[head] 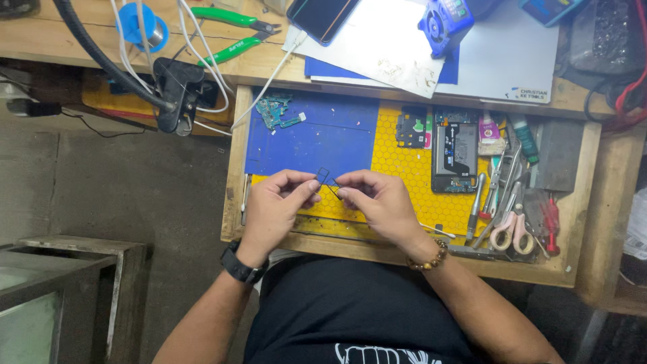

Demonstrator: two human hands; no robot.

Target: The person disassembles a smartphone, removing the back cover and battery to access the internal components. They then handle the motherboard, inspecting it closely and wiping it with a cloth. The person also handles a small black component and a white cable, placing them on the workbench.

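My left hand (278, 205) and my right hand (379, 202) meet over the front of an open wooden drawer (236, 168). Between their fingertips they pinch a small thin dark part (326, 178), shaped like a tiny frame with a strip. A black watch sits on my left wrist and a bead bracelet on my right. Under the hands lie a blue mat (317, 138) and a yellow honeycomb mat (397, 162).
An opened phone body (455, 156), a green circuit board (274, 110), tweezers, pink-handled scissors (510, 229) and screwdrivers lie in the drawer. On the bench above sit green-handled pliers (236, 34), a phone (320, 17), a blue device (445, 23), cables and a black clamp (176, 91).
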